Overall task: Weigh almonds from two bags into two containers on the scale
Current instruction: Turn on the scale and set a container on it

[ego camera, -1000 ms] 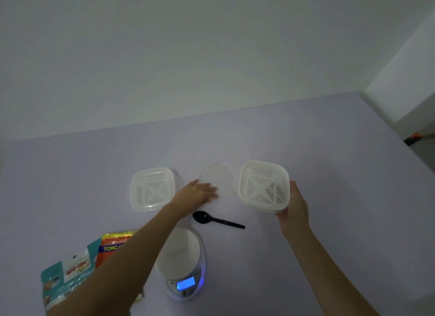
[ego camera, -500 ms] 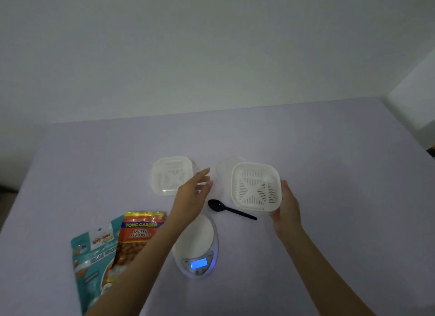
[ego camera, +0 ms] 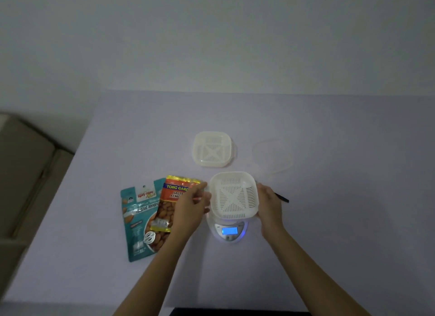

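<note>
Barely begun: left hand (ego camera: 193, 205) and right hand (ego camera: 269, 202) each grip the empty container (ego camera: 233, 195) at the scale (ego camera: 229, 231); bags (ego camera: 141, 216) lie untouched, nothing weighed.

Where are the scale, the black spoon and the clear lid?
scale (ego camera: 230, 231), head view, on its lit blue display.
black spoon (ego camera: 283, 198), head view, on the visible end of its handle.
clear lid (ego camera: 271, 156), head view, on its flat middle.
</note>
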